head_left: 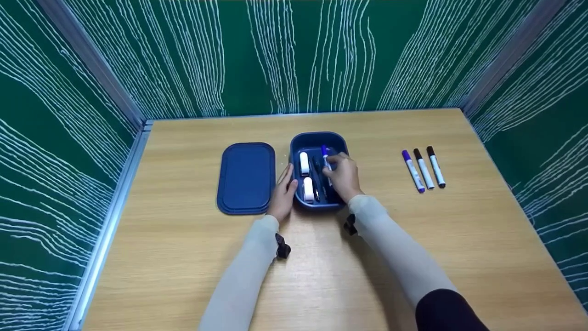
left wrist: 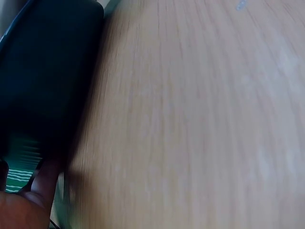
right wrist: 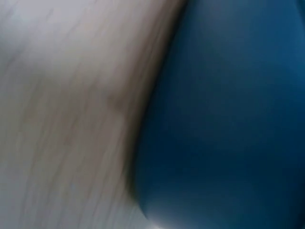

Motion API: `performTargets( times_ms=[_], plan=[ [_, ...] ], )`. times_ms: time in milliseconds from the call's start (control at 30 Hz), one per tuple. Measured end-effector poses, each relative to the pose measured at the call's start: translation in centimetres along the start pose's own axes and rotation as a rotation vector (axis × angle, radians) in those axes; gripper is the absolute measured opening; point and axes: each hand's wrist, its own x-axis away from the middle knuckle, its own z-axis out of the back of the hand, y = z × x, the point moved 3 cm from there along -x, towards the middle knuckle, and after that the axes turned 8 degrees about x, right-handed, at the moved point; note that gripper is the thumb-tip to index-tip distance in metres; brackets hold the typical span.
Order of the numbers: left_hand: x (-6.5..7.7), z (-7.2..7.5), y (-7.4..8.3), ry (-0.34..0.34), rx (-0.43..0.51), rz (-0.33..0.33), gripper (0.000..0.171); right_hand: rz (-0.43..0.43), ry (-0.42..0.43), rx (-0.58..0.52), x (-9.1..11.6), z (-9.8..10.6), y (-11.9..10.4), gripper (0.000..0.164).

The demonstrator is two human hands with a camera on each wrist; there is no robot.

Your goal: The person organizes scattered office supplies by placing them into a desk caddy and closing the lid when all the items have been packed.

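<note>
An uncovered dark blue box [head_left: 311, 139] stands on the wooden table. Inside it, my right hand [head_left: 345, 177] pinches a white marker with a purple cap [head_left: 324, 151] between thumb and fingers; its lower part is hidden by the hand. My left hand [head_left: 281, 196] rests against the box's left side with its fingers extended, as the left wrist view also shows with the hand [left wrist: 24, 210] at the box wall [left wrist: 47, 71]. Two white oblong items [head_left: 304, 162] and several dark slim pens [head_left: 316, 172] lie in the box. The right wrist view shows only the box's outer wall [right wrist: 228, 105] and table.
A dark blue lid [head_left: 246, 177] lies flat left of the box. To the right, three white markers lie side by side: one purple-capped marker [head_left: 414, 171] and two dark-capped markers [head_left: 424, 168]. Green panels with white lines [head_left: 275, 55] border the table [head_left: 193, 266] at back and sides.
</note>
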Motion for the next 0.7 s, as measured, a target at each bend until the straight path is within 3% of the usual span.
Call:
performTargets(
  times_ms=[200, 700],
  plan=[
    [-0.2, 0.1, -0.2, 0.0, -0.007, 0.012, 0.052, 0.001, -0.046, 0.049, 0.1, -0.9, -0.1, 0.023],
    [-0.2, -0.1, -0.4, 0.008, 0.004, 0.006, 0.052, 0.01, -0.069, 0.13, 0.3, -1.7, 0.1, 0.014]
  ],
)
